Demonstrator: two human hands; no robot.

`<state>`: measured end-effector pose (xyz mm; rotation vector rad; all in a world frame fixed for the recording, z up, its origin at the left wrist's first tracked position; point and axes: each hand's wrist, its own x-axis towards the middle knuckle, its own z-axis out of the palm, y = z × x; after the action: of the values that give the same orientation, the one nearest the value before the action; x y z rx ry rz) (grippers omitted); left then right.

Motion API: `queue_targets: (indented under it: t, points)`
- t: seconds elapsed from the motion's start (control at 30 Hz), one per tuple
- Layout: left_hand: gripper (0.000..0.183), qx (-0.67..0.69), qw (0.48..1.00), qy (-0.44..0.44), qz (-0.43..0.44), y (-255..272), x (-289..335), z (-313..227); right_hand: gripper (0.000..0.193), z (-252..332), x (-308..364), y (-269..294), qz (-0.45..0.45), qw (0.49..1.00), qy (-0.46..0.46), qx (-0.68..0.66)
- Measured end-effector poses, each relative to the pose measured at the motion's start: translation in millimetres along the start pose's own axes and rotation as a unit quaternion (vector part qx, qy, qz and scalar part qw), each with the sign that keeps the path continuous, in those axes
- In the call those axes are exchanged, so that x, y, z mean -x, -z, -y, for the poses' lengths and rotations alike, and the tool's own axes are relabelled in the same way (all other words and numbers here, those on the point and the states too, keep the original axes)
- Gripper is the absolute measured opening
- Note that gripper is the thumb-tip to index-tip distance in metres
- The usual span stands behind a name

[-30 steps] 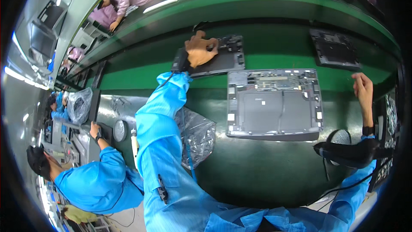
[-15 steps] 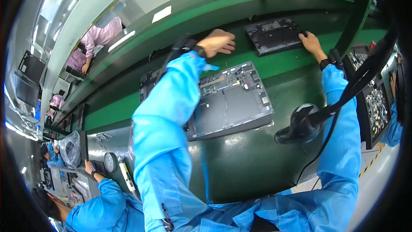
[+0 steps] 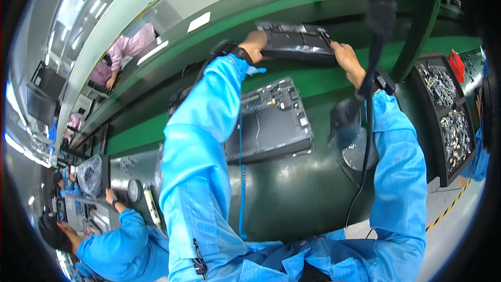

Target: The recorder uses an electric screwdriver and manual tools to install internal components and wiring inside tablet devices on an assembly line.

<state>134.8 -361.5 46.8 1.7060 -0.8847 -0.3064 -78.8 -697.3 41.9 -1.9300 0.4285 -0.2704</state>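
Observation:
Toward the far side of the green bench, an opened laptop base (image 3: 300,44) with bare dark internals is gripped at both ends and tilted. Its left end is in my left hand (image 3: 254,45), slightly blurred, with the fingers partly hidden. The right end is held by my right hand (image 3: 348,62), fingers curled over the edge. Nearer me a second opened laptop base (image 3: 276,130) lies on the bench, its circuit board along the far side; my left sleeve covers its left part. Another dark piece (image 3: 176,99) shows only partly beyond that sleeve.
Between the second base and my right sleeve is a blurred dark device (image 3: 345,124) by a black cord, above a round perforated dish (image 3: 360,152). A black tray (image 3: 442,177) of small metal parts sits at right. A blue coiled cord (image 3: 242,198) hangs near me. At left, a co-worker's sleeve (image 3: 130,245).
My left hand has moved onto the far laptop base's left end. Both hands now hold that base, which has shifted left and tilted up. The view has turned slightly.

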Motion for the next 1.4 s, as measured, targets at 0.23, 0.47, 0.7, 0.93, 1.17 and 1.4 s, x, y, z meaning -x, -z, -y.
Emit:
queue_targets:
  t: [0.23,0.47,0.7,0.93,1.17,1.4]
  points:
    - [0.022,0.125,0.917,0.185,-0.330,13.7,188.6,-224.5,0.034,40.8,165.1,82.8,0.001,0.946,0.232,-0.228]
    - [0.032,0.150,0.893,0.170,-0.390,-69.4,455.9,-308.1,0.059,-23.8,365.2,101.4,0.234,0.969,0.075,0.010]
    - [0.071,0.229,0.840,0.287,-0.399,-230.9,578.6,-228.5,0.152,-38.5,455.4,43.3,0.263,0.937,0.222,-0.056]
    - [0.052,0.251,0.876,0.189,-0.366,-277.6,523.6,-186.7,0.121,-46.4,475.6,39.5,0.208,0.955,0.194,0.082]
    - [0.023,-0.363,0.886,0.121,-0.262,-216.0,516.1,-169.9,0.120,-52.6,479.5,40.0,0.159,0.929,0.279,0.186]
    - [0.009,-0.504,0.806,0.101,-0.294,-129.1,495.1,-147.3,0.060,-23.8,442.9,44.8,0.117,0.912,0.364,0.145]
